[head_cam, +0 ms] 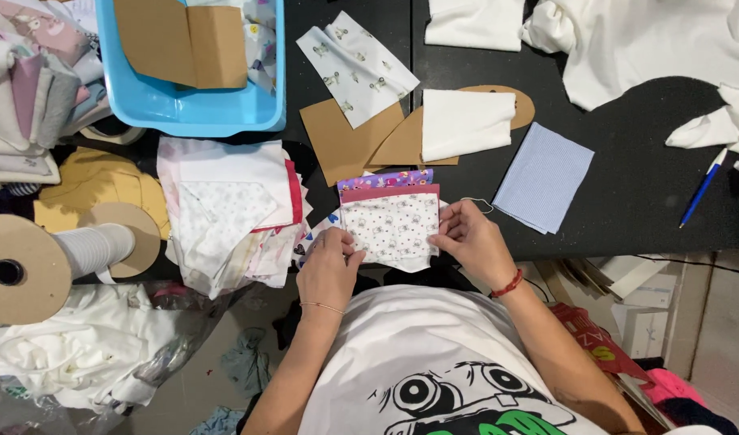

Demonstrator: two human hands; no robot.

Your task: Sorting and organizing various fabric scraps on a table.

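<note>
the left hand [327, 268] and right hand [470, 239] each pinch a side edge of a small stack of printed fabric pieces [389, 221], fingers closed on it at the near edge of the black worktop [627, 173]; just beyond lie brown card templates [345, 141], a folded white cloth [466, 121] and a pale blue striped square [544, 176]; a blue pen [702, 189] sits further right; a blue plastic bin [192, 105] stands at the far left; a cardboard spool of elastic [31, 266] hangs over the cluttered floor [200, 379].
</note>
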